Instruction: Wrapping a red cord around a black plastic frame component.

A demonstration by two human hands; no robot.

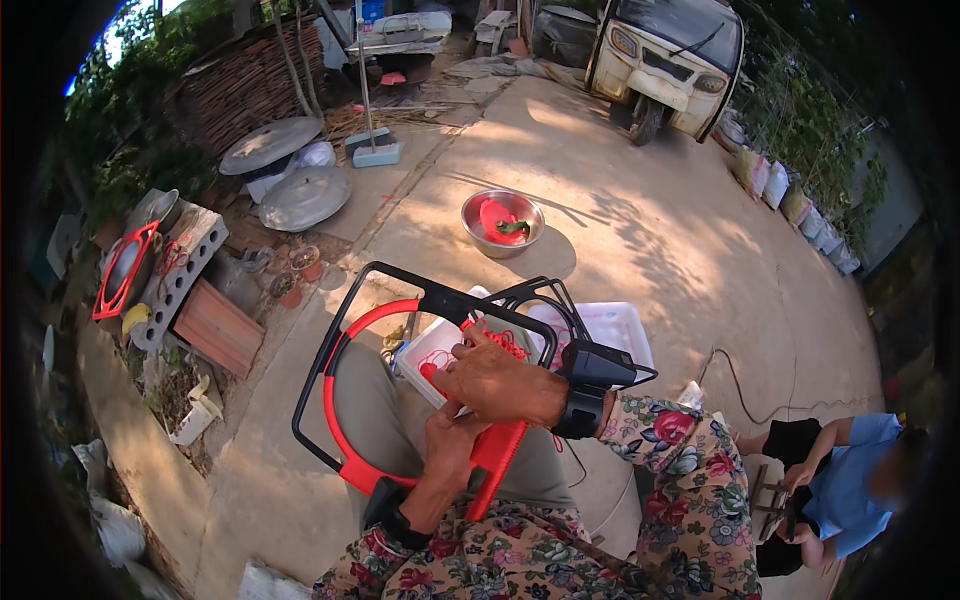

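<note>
A red and black frame (330,377), a red ring set against a rounded black bar, stands over my lap. My right hand (500,380) is closed over its inner side, next to a bunch of red cord (503,342). Close below, my left hand (450,445) is closed too, its fingertips almost meeting the right hand's, beside a flat red piece (497,465). What the fingers of both hands grip is hidden. Partly behind the hands, a white tray (415,365) has red strands in it.
Beside it stand a second white tray (625,335) and black bars (545,297). Ahead is a metal bowl (503,222) with red and green contents. A seated person in blue (850,490) is at right. A similar red frame (125,270) lies left; a three-wheeler (665,65) stands far off.
</note>
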